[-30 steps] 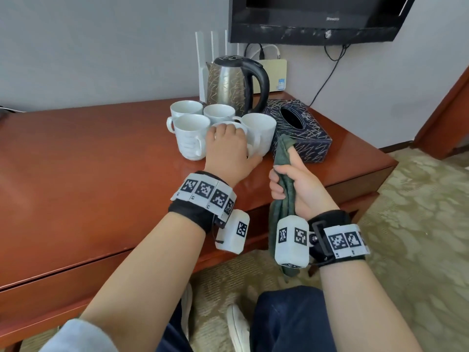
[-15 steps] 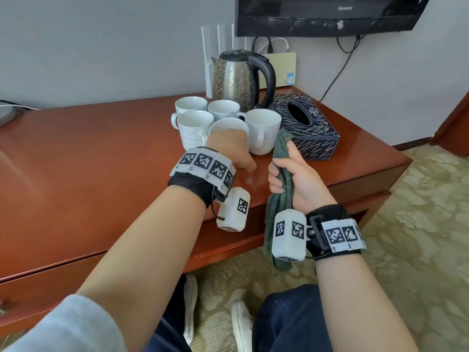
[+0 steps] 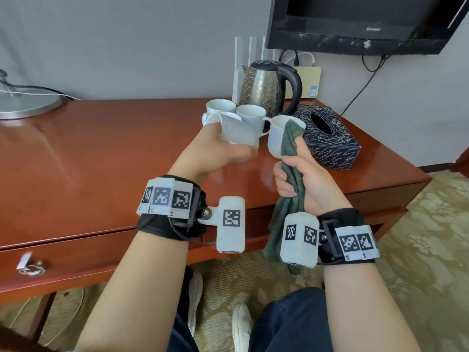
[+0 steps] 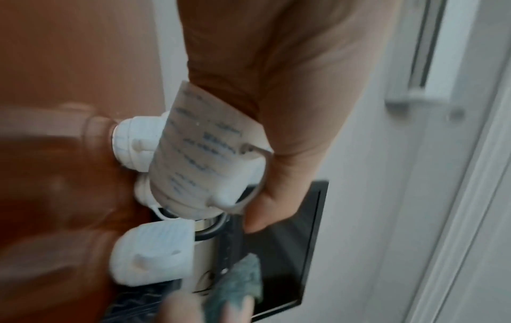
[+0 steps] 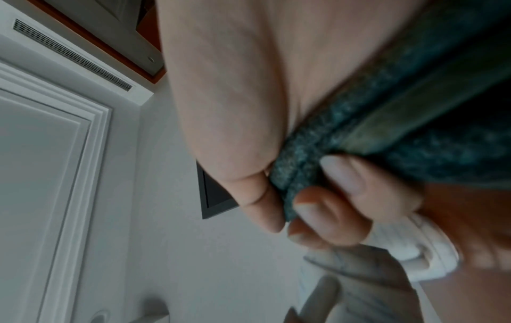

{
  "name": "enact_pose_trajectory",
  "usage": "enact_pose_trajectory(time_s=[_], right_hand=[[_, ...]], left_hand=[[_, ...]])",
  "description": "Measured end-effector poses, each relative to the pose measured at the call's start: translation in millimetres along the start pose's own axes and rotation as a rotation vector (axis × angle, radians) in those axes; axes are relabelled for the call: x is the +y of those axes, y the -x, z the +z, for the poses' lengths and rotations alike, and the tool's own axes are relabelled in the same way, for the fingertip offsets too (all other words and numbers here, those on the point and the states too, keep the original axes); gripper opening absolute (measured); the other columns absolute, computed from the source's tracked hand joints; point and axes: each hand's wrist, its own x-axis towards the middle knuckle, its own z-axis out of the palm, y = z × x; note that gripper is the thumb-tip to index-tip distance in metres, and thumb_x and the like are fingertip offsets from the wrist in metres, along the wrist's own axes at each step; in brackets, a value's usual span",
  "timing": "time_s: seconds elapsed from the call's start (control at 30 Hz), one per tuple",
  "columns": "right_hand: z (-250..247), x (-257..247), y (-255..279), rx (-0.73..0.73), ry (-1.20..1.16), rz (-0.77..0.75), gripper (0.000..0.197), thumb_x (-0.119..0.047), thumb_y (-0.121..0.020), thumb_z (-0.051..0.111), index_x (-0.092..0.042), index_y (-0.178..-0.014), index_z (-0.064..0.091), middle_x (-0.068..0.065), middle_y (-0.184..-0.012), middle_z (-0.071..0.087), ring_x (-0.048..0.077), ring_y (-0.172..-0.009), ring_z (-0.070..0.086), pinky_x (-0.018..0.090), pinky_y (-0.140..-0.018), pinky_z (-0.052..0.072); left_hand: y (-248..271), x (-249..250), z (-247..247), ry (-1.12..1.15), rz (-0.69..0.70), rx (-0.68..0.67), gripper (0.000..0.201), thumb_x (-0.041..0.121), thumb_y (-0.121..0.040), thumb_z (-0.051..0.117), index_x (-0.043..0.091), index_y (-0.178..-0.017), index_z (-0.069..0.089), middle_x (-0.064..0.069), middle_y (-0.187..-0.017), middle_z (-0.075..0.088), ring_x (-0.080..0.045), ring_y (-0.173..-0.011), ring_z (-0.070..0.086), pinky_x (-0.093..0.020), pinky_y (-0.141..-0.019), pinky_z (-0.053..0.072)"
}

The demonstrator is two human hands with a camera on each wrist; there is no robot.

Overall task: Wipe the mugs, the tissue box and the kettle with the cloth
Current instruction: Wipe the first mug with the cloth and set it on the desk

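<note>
My left hand (image 3: 228,148) grips a white mug (image 3: 236,133) and holds it tilted above the red-brown table (image 3: 101,153); the left wrist view shows the same mug (image 4: 204,157) with blue print in my curled fingers. Close to its right, my right hand (image 3: 294,171) holds a dark green cloth (image 3: 291,138), bunched in the fist, with its tail hanging past the table edge. In the right wrist view my fingers (image 5: 343,179) clamp the cloth (image 5: 387,122). Three more white mugs (image 3: 251,115) stand behind, in front of the patterned metal kettle (image 3: 269,87). The dark tissue box (image 3: 330,138) sits at the right.
A wall-mounted TV (image 3: 355,21) hangs above the kettle, with cables and a white router (image 3: 248,54) against the wall. A round metal lamp base (image 3: 22,105) stands at the far left. A drawer with a key (image 3: 28,265) is below the tabletop. My legs and shoes are over patterned carpet.
My left hand has closed round one front mug, lifted it off the table and tilted it. My right hand with the cloth has come up beside it.
</note>
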Motion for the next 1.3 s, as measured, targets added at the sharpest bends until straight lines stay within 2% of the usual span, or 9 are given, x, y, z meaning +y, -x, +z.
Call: enact_pose_trajectory(time_s=[0.27, 0.37, 0.5, 0.7, 0.77, 0.87, 0.97, 1.17, 1.3], right_hand=[[90.2, 1.6, -11.2, 0.01, 0.303, -0.194, 0.063, 0.004, -0.094, 0.034, -0.047, -0.127, 0.047, 0.002, -0.047, 0.034, 0.014, -0.04, 0.027, 0.023, -0.04, 0.019], [119.4, 13.4, -6.3, 0.009, 0.422, -0.251, 0.061, 0.007, -0.093, 0.038, -0.031, -0.14, 0.045, -0.006, -0.044, 0.033, 0.008, -0.041, 0.029, 0.018, -0.04, 0.026], [149.7, 36.8, 7.3, -0.064, 0.591, -0.334, 0.056, 0.009, -0.09, 0.043, -0.024, -0.134, 0.052, -0.022, -0.046, 0.044, 0.001, -0.046, 0.036, 0.012, -0.049, 0.033], [190.8, 57.2, 23.0, -0.159, 0.698, -0.432, 0.055, 0.004, -0.087, 0.047, -0.023, -0.134, 0.054, -0.03, -0.055, 0.054, 0.004, -0.051, 0.037, 0.016, -0.052, 0.035], [203.0, 60.5, 27.1, -0.181, 0.732, -0.452, 0.056, 0.008, -0.087, 0.047, -0.023, -0.133, 0.054, -0.023, -0.062, 0.062, 0.008, -0.049, 0.04, 0.017, -0.051, 0.036], [215.6, 66.2, 32.4, -0.205, 0.764, -0.464, 0.057, 0.006, -0.088, 0.048, -0.032, -0.13, 0.051, 0.005, -0.083, 0.072, 0.018, -0.054, 0.043, 0.022, -0.054, 0.04], [218.4, 72.1, 33.2, -0.218, 0.772, -0.445, 0.057, 0.004, -0.089, 0.047, -0.028, -0.136, 0.05, -0.006, -0.069, 0.061, 0.006, -0.052, 0.038, 0.014, -0.052, 0.036], [223.8, 79.4, 29.8, -0.272, 0.8, -0.423, 0.057, 0.004, -0.089, 0.046, -0.031, -0.134, 0.049, -0.022, -0.06, 0.058, 0.003, -0.048, 0.038, 0.013, -0.051, 0.033], [224.9, 73.3, 11.2, -0.249, 0.807, -0.449, 0.058, 0.001, -0.089, 0.046, -0.032, -0.135, 0.049, 0.013, -0.093, 0.071, 0.02, -0.06, 0.049, 0.029, -0.059, 0.043]], left_hand=[[73.0, 2.1, -62.4, 0.325, 0.095, 0.26, 0.032, 0.006, -0.072, 0.08, 0.015, -0.1, 0.069, -0.005, -0.103, 0.074, -0.013, -0.096, 0.07, -0.02, -0.076, 0.055], [105.4, -3.8, -79.1, 0.396, 0.13, 0.321, 0.034, 0.011, -0.07, 0.077, 0.016, -0.102, 0.069, -0.001, -0.102, 0.074, -0.015, -0.1, 0.069, -0.024, -0.082, 0.055], [145.5, -16.8, -98.4, 0.398, 0.122, 0.432, 0.043, 0.015, -0.065, 0.077, 0.013, -0.107, 0.068, -0.005, -0.108, 0.074, -0.02, -0.103, 0.069, -0.031, -0.088, 0.056], [193.9, -30.2, -114.0, 0.462, 0.137, 0.566, 0.041, 0.012, -0.066, 0.073, 0.009, -0.107, 0.068, -0.002, -0.098, 0.076, -0.014, -0.093, 0.071, -0.019, -0.073, 0.053], [203.0, -28.2, -117.1, 0.476, 0.142, 0.574, 0.04, 0.007, -0.07, 0.074, 0.005, -0.11, 0.067, -0.006, -0.101, 0.075, -0.015, -0.093, 0.071, -0.019, -0.073, 0.053], [213.1, -23.3, -119.1, 0.495, 0.141, 0.573, 0.034, -0.002, -0.083, 0.069, -0.001, -0.117, 0.064, -0.012, -0.106, 0.073, -0.016, -0.091, 0.071, -0.019, -0.072, 0.054], [219.5, -20.1, -120.7, 0.493, 0.142, 0.587, 0.033, 0.001, -0.086, 0.066, -0.001, -0.119, 0.063, -0.011, -0.109, 0.073, -0.014, -0.091, 0.071, -0.018, -0.071, 0.053], [217.9, -21.9, -130.7, 0.475, 0.134, 0.671, 0.034, 0.005, -0.085, 0.069, 0.004, -0.119, 0.064, -0.009, -0.109, 0.073, -0.017, -0.098, 0.071, -0.02, -0.075, 0.054], [209.6, -21.4, -134.7, 0.405, 0.121, 0.613, 0.033, 0.003, -0.084, 0.07, 0.004, -0.117, 0.063, -0.01, -0.107, 0.073, -0.018, -0.097, 0.071, -0.021, -0.077, 0.055]])
